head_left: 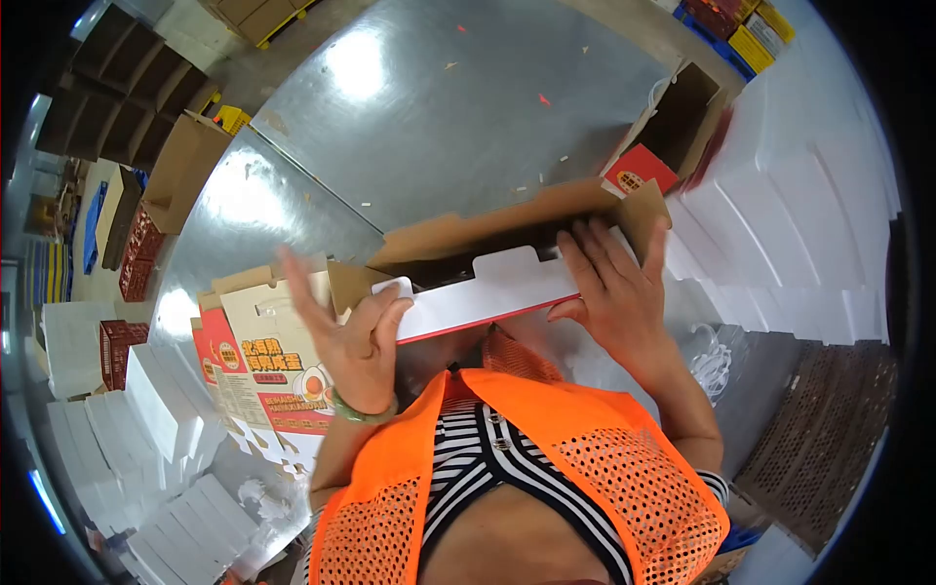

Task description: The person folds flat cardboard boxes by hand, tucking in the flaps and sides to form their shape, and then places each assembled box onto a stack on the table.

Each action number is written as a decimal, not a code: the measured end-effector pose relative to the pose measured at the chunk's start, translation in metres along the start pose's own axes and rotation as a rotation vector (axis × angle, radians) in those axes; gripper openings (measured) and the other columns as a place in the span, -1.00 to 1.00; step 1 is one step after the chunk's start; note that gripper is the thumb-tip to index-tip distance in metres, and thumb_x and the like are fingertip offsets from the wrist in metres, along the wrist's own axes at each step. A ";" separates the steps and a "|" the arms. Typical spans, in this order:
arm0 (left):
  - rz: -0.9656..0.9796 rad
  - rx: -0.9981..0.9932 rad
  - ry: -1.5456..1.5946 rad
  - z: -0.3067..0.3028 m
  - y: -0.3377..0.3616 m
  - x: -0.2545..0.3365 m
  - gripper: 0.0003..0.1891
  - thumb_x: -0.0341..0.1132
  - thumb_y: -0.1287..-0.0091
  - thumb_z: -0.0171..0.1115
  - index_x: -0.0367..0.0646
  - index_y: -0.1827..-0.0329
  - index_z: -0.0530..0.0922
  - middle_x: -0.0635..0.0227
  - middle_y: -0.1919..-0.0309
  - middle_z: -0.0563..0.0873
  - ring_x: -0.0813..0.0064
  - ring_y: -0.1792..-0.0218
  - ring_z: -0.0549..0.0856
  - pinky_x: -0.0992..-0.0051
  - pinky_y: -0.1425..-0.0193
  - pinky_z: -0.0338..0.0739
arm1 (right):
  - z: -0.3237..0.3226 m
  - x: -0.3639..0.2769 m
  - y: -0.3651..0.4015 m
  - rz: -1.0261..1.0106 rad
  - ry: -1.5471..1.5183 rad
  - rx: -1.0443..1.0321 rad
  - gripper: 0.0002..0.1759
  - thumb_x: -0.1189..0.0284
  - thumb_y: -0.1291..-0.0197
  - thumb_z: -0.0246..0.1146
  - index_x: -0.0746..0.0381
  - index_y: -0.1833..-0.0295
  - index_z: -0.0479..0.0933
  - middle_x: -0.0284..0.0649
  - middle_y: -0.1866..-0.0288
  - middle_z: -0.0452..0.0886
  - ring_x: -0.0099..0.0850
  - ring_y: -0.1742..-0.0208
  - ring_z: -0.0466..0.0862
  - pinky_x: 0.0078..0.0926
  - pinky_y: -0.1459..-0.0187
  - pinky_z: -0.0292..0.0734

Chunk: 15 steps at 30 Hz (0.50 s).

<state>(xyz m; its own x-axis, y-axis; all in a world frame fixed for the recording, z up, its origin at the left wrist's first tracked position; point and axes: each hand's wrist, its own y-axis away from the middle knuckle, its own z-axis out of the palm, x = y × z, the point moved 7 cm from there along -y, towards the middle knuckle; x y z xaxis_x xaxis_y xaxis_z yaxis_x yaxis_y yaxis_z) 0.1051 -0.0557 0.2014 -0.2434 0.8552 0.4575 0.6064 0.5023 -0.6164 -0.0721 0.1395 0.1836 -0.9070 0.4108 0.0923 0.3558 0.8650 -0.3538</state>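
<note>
Now, left hand (357,349) splayed, right hand (618,297) bent over an open box (478,300)

At our twelve o'clock, we have an open, long cardboard box (468,235), brown inside, with a tabbed, red-edged white strip (487,296) along its six-o'clock side.

- The left hand (359,353) is hovering left of the frame's centre, a blurred finger (306,297) stretching to the upper left, its thumb (390,327) bending upward.
- The left forearm (336,453) is angling up from lower left.
- The right hand (621,297) is lying flat right of centre, fingers (606,255) spreading upward, thumb pointing left.
- The right forearm (681,405) is slanting down toward lower right.
</note>
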 end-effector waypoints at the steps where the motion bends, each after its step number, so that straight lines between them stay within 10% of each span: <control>1: 0.007 -0.004 0.001 0.004 0.008 -0.003 -0.82 -0.33 -0.14 0.57 -0.05 0.19 0.80 -0.27 -0.47 0.30 -0.23 -0.42 0.41 0.15 -0.38 0.45 | 0.005 0.003 0.003 0.001 -0.050 -0.021 -0.12 -0.22 -0.05 0.25 0.17 -0.36 0.53 -0.17 -0.21 0.67 -0.12 -0.31 0.57 0.00 -0.31 0.53; 4: 0.217 0.153 -0.044 -0.001 0.032 0.010 -0.73 -0.51 -0.11 0.54 -0.15 0.10 0.79 0.17 -0.06 0.43 0.28 0.02 0.57 0.34 0.01 0.54 | 0.005 0.015 0.013 -0.071 -0.378 0.172 -0.33 0.00 -0.22 0.34 0.21 -0.31 0.56 -0.11 -0.06 0.72 -0.21 -0.07 0.67 -0.09 -0.31 0.53; 11: 0.292 -0.262 0.098 0.012 -0.004 0.018 -0.57 -0.50 -0.16 0.45 -0.22 -0.14 0.70 0.26 0.26 0.73 0.21 0.28 0.65 0.35 0.14 0.57 | 0.001 0.094 0.055 0.784 -0.889 1.156 -0.71 0.52 -0.48 0.11 0.28 -0.22 0.60 -0.14 -0.11 0.67 -0.27 -0.11 0.65 -0.35 -0.21 0.48; 13: 0.202 -0.303 0.115 0.019 0.007 0.006 -0.57 -0.51 -0.19 0.42 -0.25 -0.17 0.66 0.21 0.23 0.72 0.19 0.22 0.65 0.37 0.10 0.56 | 0.014 0.090 0.016 0.678 -0.943 0.467 -0.70 0.43 -0.55 0.06 0.34 -0.17 0.61 -0.13 -0.15 0.64 -0.28 -0.13 0.62 -0.38 -0.20 0.46; 15: 0.108 -0.335 0.130 0.030 0.008 -0.003 -0.56 -0.52 -0.22 0.40 -0.28 -0.20 0.62 0.16 0.20 0.71 0.17 0.17 0.65 0.38 0.06 0.55 | 0.011 0.075 0.010 0.451 -1.013 0.428 -0.62 0.33 -0.57 0.02 0.37 -0.13 0.63 -0.12 -0.12 0.66 -0.32 -0.14 0.63 -0.41 -0.24 0.44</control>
<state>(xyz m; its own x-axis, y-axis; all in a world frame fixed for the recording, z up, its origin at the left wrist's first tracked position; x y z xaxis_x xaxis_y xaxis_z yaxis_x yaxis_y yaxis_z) 0.0882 -0.0499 0.1761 -0.0790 0.8670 0.4920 0.8428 0.3217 -0.4315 -0.1394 0.1761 0.1771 -0.5529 0.0722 -0.8301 0.7590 0.4548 -0.4659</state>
